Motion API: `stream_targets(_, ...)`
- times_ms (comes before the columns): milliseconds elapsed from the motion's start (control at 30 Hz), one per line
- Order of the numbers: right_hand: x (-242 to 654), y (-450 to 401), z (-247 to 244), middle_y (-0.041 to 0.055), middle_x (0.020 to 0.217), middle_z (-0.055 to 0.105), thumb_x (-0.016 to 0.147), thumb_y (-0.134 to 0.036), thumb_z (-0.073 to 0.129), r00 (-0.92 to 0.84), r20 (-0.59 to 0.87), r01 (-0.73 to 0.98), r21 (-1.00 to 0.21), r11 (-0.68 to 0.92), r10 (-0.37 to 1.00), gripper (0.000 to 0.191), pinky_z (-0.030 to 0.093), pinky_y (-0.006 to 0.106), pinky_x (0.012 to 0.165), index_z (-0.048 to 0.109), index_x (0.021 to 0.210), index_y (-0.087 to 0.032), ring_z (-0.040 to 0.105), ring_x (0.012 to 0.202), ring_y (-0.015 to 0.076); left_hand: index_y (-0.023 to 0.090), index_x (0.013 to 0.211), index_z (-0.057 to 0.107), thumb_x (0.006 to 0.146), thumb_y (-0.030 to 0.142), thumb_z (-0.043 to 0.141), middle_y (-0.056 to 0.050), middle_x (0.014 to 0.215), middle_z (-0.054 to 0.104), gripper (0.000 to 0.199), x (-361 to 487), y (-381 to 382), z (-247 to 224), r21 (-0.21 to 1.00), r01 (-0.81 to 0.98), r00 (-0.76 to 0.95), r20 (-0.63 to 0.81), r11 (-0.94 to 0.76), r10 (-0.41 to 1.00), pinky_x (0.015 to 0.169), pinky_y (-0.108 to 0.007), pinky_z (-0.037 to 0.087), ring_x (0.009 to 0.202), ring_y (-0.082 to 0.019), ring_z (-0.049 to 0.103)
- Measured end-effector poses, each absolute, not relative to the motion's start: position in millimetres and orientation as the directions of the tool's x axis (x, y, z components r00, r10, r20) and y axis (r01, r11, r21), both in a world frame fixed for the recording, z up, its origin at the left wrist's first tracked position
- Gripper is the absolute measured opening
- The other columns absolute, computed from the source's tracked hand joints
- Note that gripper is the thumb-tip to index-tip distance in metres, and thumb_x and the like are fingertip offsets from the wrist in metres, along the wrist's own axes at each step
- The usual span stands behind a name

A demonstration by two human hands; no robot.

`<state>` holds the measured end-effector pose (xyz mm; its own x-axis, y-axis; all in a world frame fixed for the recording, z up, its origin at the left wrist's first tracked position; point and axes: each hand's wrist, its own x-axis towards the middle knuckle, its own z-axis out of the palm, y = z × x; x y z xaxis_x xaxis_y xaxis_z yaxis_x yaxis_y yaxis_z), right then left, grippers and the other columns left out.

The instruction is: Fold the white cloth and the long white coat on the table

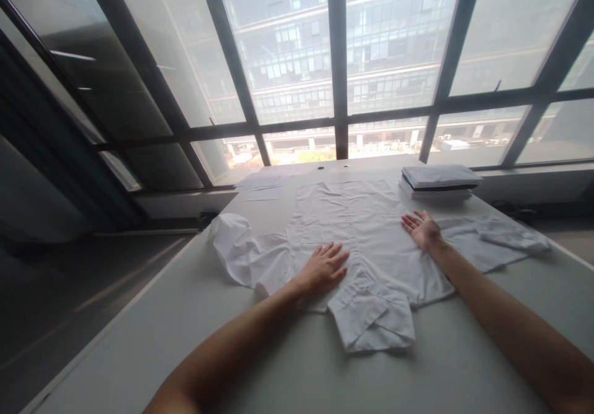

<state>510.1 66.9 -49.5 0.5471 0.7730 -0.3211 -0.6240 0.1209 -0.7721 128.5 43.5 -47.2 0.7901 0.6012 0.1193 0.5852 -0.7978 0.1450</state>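
A white shirt [366, 228] lies spread flat on the pale table [278, 364], its collar [371, 321] nearest me and its sleeves stretched out to both sides. My left hand [322, 268] rests flat on the shirt's left half, fingers apart, palm down. On the right half lies my right hand [423, 229], fingers spread, turned palm up. Neither hand holds anything. The left sleeve [241, 250] is bunched and rumpled; the right sleeve [505, 237] lies flatter.
A stack of folded white and dark garments [439, 182] sits at the table's far right. Flat sheets of paper [262, 185] lie at the far left. Large windows stand behind the table. The floor drops away on the left.
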Motion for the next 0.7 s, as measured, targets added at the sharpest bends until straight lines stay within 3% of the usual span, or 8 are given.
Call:
stream_targets(100, 503, 66, -47, 0.0068, 0.108, 0.07, 0.106, -0.039, 0.032, 0.539, -0.259, -0.586, -0.798, 0.137, 0.801, 0.035, 0.06, 0.039, 0.095, 0.063, 0.1, -0.027, 0.069, 0.101, 0.0169, 0.027, 0.154, 0.048, 0.106, 0.044, 0.046, -0.01, 0.164, 0.038, 0.051, 129, 42, -45, 0.162, 0.587, 0.784, 0.132, -0.793, 0.607, 0.121, -0.061, 0.03, 0.152, -0.035, 0.032)
stream_targets(167, 485, 60, -42, 0.0079, 0.112, 0.072, 0.106, -0.038, 0.033, 0.444, -0.183, -0.568, -0.814, 0.118, 0.877, 0.037, 0.057, 0.041, 0.101, 0.067, 0.1, -0.026, 0.068, 0.11, 0.019, 0.026, 0.154, 0.048, 0.105, 0.041, 0.048, -0.01, 0.164, 0.039, 0.051, 129, 40, -40, 0.157, 0.561, 0.798, 0.161, -0.813, 0.581, 0.123, -0.059, 0.028, 0.153, -0.033, 0.03)
stream_targets(300, 435, 40, -31, 0.0073, 0.133, 0.069, 0.104, -0.036, 0.043, -0.012, -0.026, -0.531, -0.847, -0.028, 1.0, 0.033, 0.047, 0.043, 0.113, 0.072, 0.113, -0.025, 0.058, 0.131, 0.0222, 0.031, 0.158, 0.041, 0.104, 0.046, 0.052, -0.006, 0.167, 0.033, 0.057, 127, 36, -29, 0.142, 0.393, 0.899, 0.149, -0.909, 0.412, 0.126, -0.054, 0.02, 0.156, -0.03, 0.023)
stream_targets(433, 400, 25, -34, 0.0062, 0.147, 0.061, 0.103, -0.039, 0.047, -0.351, 0.051, -0.486, -0.863, -0.135, 0.935, 0.035, 0.04, 0.048, 0.118, 0.07, 0.125, -0.024, 0.051, 0.14, 0.0245, 0.036, 0.159, 0.037, 0.106, 0.052, 0.045, -0.004, 0.168, 0.029, 0.057, 126, 35, -25, 0.199, 0.345, 0.93, 0.056, -0.917, 0.362, 0.125, -0.055, 0.021, 0.156, -0.031, 0.024)
stream_targets(533, 395, 25, -41, 0.0101, 0.138, 0.067, 0.105, -0.042, 0.045, -0.384, -0.058, -0.47, -0.847, -0.249, 0.921, 0.038, 0.04, 0.048, 0.119, 0.071, 0.122, -0.02, 0.062, 0.129, 0.0248, 0.036, 0.16, 0.037, 0.105, 0.052, 0.046, -0.004, 0.168, 0.029, 0.058, 126, 37, -28, 0.217, 0.35, 0.928, 0.051, -0.911, 0.369, 0.125, -0.055, 0.02, 0.156, -0.03, 0.024)
stream_targets(700, 417, 38, -46, 0.0159, 0.127, 0.072, 0.106, -0.035, 0.042, -0.256, -0.187, -0.53, -0.793, -0.299, 0.949, 0.036, 0.046, 0.045, 0.116, 0.068, 0.119, -0.014, 0.07, 0.118, 0.0237, 0.036, 0.159, 0.039, 0.105, 0.052, 0.046, -0.003, 0.167, 0.032, 0.056, 126, 40, -32, 0.245, 0.355, 0.925, 0.047, -0.902, 0.377, 0.126, -0.054, 0.019, 0.156, -0.029, 0.023)
